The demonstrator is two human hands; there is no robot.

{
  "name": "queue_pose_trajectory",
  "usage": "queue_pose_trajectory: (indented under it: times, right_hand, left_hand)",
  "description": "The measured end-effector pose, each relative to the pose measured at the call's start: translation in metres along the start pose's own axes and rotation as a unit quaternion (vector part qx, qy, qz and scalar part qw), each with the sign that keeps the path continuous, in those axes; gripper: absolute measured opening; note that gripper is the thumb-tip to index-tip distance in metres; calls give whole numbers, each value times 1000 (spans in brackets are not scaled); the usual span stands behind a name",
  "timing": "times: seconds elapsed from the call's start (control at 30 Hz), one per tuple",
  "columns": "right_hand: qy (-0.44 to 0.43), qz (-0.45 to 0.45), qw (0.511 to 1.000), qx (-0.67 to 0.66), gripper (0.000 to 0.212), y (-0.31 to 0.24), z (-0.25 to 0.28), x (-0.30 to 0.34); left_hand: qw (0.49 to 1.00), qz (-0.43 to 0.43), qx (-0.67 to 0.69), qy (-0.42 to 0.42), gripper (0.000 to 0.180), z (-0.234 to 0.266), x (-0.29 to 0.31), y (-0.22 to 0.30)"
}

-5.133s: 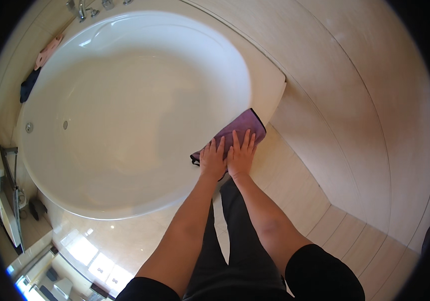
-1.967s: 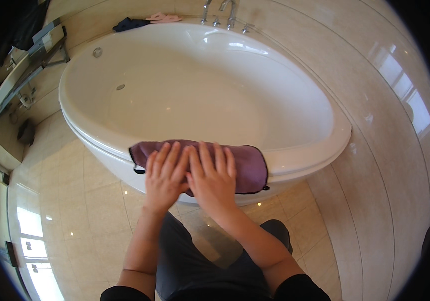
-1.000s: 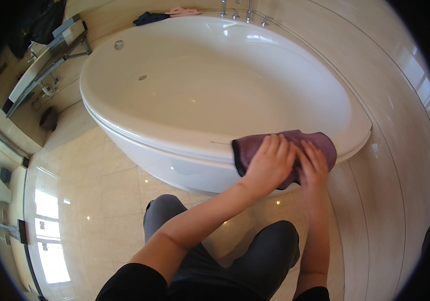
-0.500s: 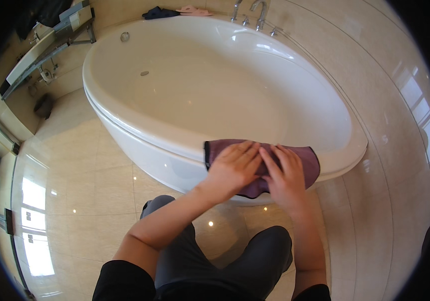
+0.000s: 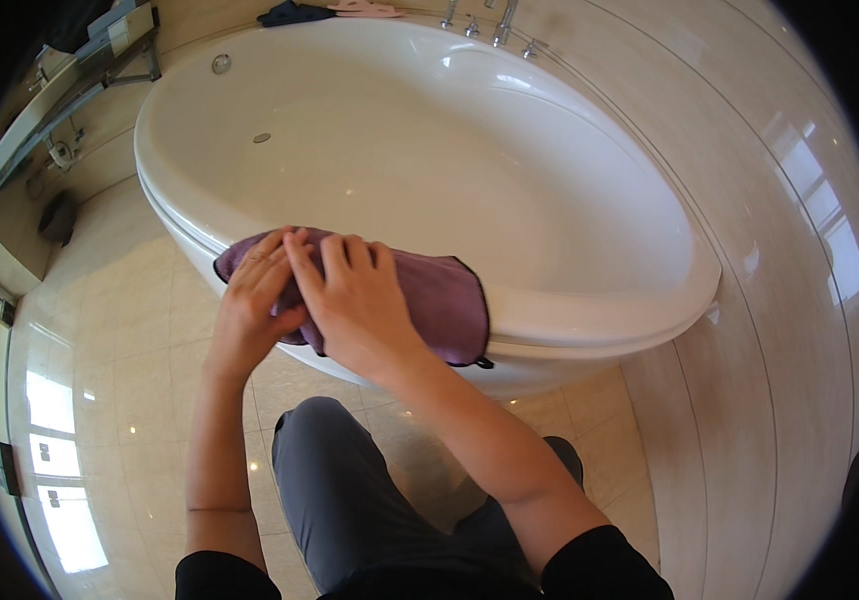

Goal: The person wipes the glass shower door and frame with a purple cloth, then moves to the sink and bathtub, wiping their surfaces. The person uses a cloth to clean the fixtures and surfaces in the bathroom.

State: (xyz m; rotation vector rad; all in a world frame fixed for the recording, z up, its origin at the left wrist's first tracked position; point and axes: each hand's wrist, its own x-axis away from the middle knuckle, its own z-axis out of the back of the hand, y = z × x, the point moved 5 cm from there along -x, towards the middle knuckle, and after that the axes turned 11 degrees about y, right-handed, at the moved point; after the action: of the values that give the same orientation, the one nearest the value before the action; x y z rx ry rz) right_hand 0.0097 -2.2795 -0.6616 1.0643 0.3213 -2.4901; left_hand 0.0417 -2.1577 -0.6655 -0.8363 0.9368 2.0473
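A purple cloth (image 5: 439,300) with dark edging is draped over the near rim of a white oval bathtub (image 5: 589,325). It covers part of the rim's top and hangs down the outer side. My left hand (image 5: 254,305) lies on the cloth's left part, fingers stretched out and thumb apart. Beside it, my right hand (image 5: 354,305) presses flat on the cloth with its fingers spread. The fingertips of both hands meet near the cloth's upper edge. Neither hand is closed around the cloth.
Chrome taps (image 5: 499,25) stand on the tub's far rim. Dark slippers (image 5: 294,13) and pink slippers (image 5: 367,8) sit at the far left end. A washbasin (image 5: 34,115) is at the far left, with a dark bin (image 5: 57,217) near it. Tiled wall (image 5: 749,330) borders the right.
Both hands and the cloth have slid left along the tub's near rim. My right forearm now reaches across to the left, and the view has shifted slightly.
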Motion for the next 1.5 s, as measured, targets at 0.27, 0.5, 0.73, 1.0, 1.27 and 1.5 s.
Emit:
queue_pose_trajectory:
  times: [0.27, 0.5, 0.73, 1.0, 1.27, 1.5]
  right_hand:
    - [70, 34, 997, -17, 53, -3, -8, 3]
    - [32, 13, 999, 8, 54, 8, 19, 27]
    - [-24, -22, 999, -5, 67, 14, 11, 18]
    - [-45, 21, 999, -23, 62, 3, -29, 1]
    - [-67, 26, 997, 3, 47, -12, -74, -27]
    - [-115, 3, 993, -19, 45, -19, -109, -68]
  left_hand:
    - [999, -13, -36, 25, 61, 6, 10, -8]
    - [998, -61, -31, 14, 62, -11, 13, 21]
    - [997, -43, -43, 52, 48, -8, 18, 18]
    - [995, 0, -33, 96, 50, -4, 34, -24]
    - [993, 45, -96, 51, 47, 8, 31, -60]
    - [987, 74, -136, -36, 46, 25, 14, -101]
